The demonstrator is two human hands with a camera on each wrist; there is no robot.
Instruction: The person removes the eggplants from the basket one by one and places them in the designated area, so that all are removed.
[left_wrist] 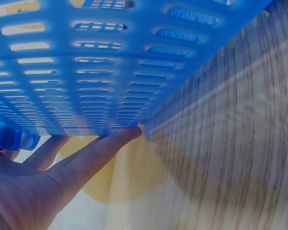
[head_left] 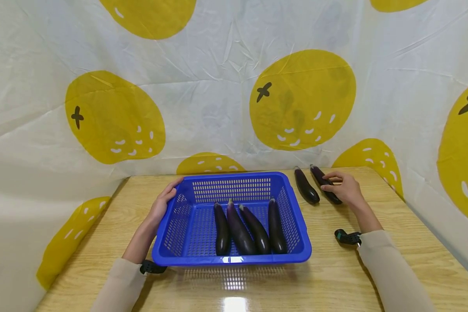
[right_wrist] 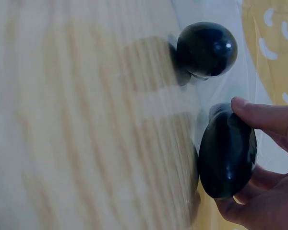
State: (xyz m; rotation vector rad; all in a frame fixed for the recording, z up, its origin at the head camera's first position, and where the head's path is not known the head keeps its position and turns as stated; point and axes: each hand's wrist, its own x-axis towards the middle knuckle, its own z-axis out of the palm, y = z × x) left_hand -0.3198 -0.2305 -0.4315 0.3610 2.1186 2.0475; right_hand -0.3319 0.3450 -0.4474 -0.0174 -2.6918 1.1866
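At the blue plastic basket (head_left: 231, 260), my left hand (head_left: 161, 203) holds the left rim near the far corner. Its fingers (left_wrist: 93, 155) stretch along the outer slotted wall in the left wrist view. Several dark purple eggplants lie side by side in the basket, among them a long eggplant (head_left: 239, 229) in the middle. On the right, my right hand (head_left: 345, 188) grips an eggplant (right_wrist: 228, 153) lying on the table, thumb on one side and fingers on the other. A second loose eggplant (right_wrist: 207, 49) lies just left of it in the head view.
The wood-grain table (head_left: 327, 281) carries everything. Behind it and along the sides hangs a white sheet (head_left: 206, 117) printed with large yellow fruit, close to the table's back edge. Black straps with small devices (head_left: 347, 237) sit at both wrists.
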